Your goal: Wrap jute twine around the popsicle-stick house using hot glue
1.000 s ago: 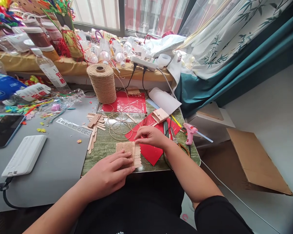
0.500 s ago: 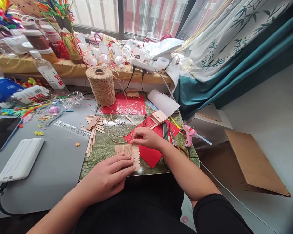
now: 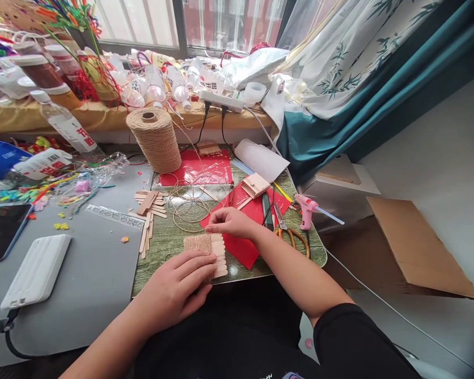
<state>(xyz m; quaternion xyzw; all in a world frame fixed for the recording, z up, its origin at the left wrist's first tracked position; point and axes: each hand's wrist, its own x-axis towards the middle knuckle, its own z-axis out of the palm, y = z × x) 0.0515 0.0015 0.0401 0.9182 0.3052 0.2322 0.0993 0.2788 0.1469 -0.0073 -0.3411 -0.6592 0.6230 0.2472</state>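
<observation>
A small panel of craft sticks (image 3: 220, 261) lies at the table's near edge, its left part wound with jute twine (image 3: 196, 242). My left hand (image 3: 181, 281) is laid across the wound part, fingers on top and thumb at the near edge, gripping it. Just above the panel, my right hand (image 3: 229, 221) is closed in a pinch on the twine; the strand at the fingertips is barely visible. Loose loops of twine (image 3: 181, 208) spread behind the panel, near the big twine spool (image 3: 154, 139) that stands upright. My left fingers hide part of the winding.
Loose craft sticks (image 3: 148, 226) lie left of the panel. To the right are red sheets (image 3: 243, 247), a small stick-built box (image 3: 255, 184), scissors (image 3: 292, 234) and a pink glue gun (image 3: 306, 210). A white power bank (image 3: 35, 271) and a phone (image 3: 6, 231) rest on the grey surface.
The camera view has shifted slightly, showing more of the scissors' handles. My right hand stays pinched above the panel and my left hand stays on it.
</observation>
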